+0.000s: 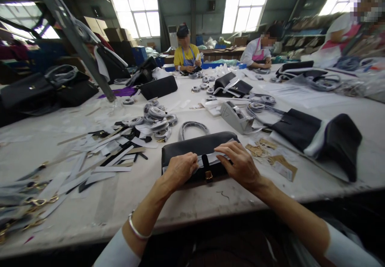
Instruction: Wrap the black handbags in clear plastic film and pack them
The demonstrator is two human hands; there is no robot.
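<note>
A black handbag lies flat on the white worktable right in front of me, its strap and gold clasp facing me. My left hand is curled on the bag's front edge, fingers pinching white wrapping paper that lies across the flap. My right hand rests on the same paper to the right of the strap, fingers bent and pressing down. The bag's wrapped handle arcs behind it.
Strips of white and black trim and wrapped rolls litter the left. A tape dispenser and another black bag sit to the right. Brown paper scraps lie near my right hand. Other people work at the far side.
</note>
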